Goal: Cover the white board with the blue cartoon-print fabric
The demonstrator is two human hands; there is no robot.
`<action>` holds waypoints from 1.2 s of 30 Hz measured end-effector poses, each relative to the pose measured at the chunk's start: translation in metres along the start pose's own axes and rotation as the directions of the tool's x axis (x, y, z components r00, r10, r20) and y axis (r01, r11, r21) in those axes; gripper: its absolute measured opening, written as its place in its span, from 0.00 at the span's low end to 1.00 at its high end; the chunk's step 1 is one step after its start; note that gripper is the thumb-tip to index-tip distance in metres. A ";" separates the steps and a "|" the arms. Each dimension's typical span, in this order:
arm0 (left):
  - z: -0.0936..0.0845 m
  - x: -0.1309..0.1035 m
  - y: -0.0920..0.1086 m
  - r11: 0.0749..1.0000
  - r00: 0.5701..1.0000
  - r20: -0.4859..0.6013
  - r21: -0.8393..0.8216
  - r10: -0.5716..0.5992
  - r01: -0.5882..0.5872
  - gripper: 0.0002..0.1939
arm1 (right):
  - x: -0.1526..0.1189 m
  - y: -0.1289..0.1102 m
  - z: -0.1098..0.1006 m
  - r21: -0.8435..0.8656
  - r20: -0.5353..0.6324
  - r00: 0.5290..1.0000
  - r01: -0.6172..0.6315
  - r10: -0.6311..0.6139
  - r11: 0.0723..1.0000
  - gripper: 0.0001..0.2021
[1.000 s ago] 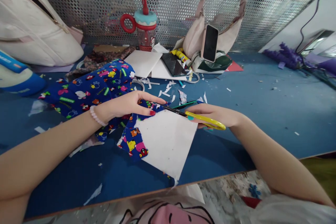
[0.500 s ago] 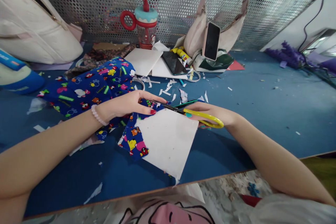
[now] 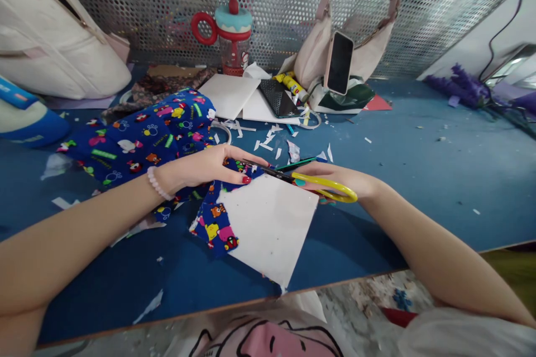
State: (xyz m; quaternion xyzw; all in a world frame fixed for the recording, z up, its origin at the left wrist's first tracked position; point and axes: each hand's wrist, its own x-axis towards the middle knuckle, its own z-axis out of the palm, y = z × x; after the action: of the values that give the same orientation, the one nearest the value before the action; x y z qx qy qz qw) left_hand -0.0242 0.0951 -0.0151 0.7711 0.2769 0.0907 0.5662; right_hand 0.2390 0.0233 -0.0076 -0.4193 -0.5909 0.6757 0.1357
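Observation:
My right hand [image 3: 365, 179] grips a pair of scissors [image 3: 281, 174] with yellow handles and dark blades. The blades point left, towards my left hand [image 3: 209, 166], and lie along the far edge of a white board [image 3: 268, 223]. Fingers and thumb of my left hand pinch blue patterned fabric [image 3: 138, 142] at the board's far left corner. Most of that fabric is bunched on the table behind my left forearm. One strip of it folds over the board's left side. My fingers partly hide where the blades meet the cloth.
Paper scraps [image 3: 270, 136] litter the blue table [image 3: 419, 167]. Behind them are white boards [image 3: 230, 95], a cup with a red straw [image 3: 234, 39] and a phone [image 3: 340, 64] against a handbag [image 3: 371, 56]. A white bag [image 3: 54, 50] stands left, purple flowers [image 3: 456, 86] right.

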 end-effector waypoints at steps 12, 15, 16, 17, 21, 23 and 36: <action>-0.002 -0.001 -0.006 0.999 1.000 0.011 0.047 -0.016 0.015 0.25 | -0.001 0.001 -0.003 -0.018 0.079 0.996 0.038 -0.036 0.999 0.24; -0.002 -0.001 -0.006 0.999 1.000 0.022 0.053 -0.012 0.010 0.25 | 0.000 0.001 -0.002 -0.065 0.089 0.995 0.058 -0.052 0.996 0.25; -0.002 -0.001 -0.005 0.999 1.000 0.025 0.053 -0.008 0.006 0.25 | 0.000 0.000 -0.002 -0.080 0.089 0.995 0.059 -0.052 0.995 0.26; -0.002 -0.001 -0.005 0.999 1.000 0.027 0.053 -0.004 0.002 0.25 | 0.000 0.000 -0.002 -0.090 0.090 0.995 0.057 -0.049 0.994 0.26; -0.001 0.000 -0.005 0.999 1.000 0.029 0.051 0.003 -0.005 0.25 | 0.000 0.000 0.000 -0.075 0.082 0.996 0.054 -0.047 0.996 0.25; -0.001 0.000 -0.005 0.998 1.000 0.021 0.055 -0.002 0.001 0.25 | 0.000 0.000 0.000 -0.039 0.070 0.996 0.053 -0.050 0.998 0.25; -0.003 0.000 -0.009 0.999 0.999 0.030 0.034 0.041 -0.042 0.27 | -0.002 0.005 -0.007 -0.032 0.055 0.998 0.012 -0.011 0.999 0.23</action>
State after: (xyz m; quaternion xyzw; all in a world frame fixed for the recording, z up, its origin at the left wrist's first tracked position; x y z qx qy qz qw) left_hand -0.0281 0.0994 -0.0224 0.7877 0.2540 0.0865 0.5545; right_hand 0.2467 0.0249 -0.0115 -0.3994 -0.6076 0.6766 0.1166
